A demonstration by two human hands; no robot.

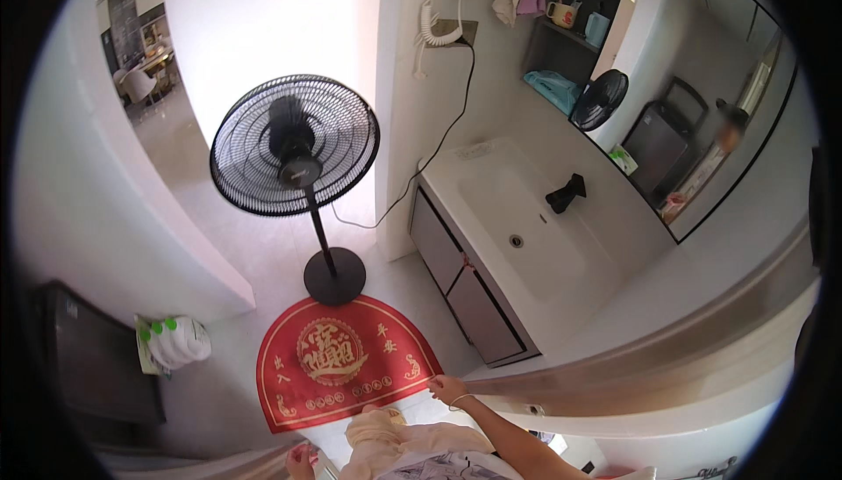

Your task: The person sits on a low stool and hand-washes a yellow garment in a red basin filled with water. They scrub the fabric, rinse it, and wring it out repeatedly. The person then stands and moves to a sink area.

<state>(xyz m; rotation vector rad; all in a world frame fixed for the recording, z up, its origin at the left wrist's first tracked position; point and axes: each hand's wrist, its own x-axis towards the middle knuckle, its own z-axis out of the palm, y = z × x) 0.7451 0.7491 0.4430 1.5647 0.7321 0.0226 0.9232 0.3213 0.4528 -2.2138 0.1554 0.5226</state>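
My right hand, with a thin band at the wrist, hangs above the right corner of a red half-round doormat. Its fingers are curled, and nothing shows in them. At the bottom edge, my left hand is partly cut off beside a door edge; something pinkish shows at its fingers, too small to name. A black pedestal fan stands ahead, its round base at the mat's far edge. The mat bears gold writing and ornaments.
To the right is a vanity cabinet with a white washbasin and black faucet. A power cord runs down the wall towards the fan. On the left, white bottles with green caps stand beside a dark appliance.
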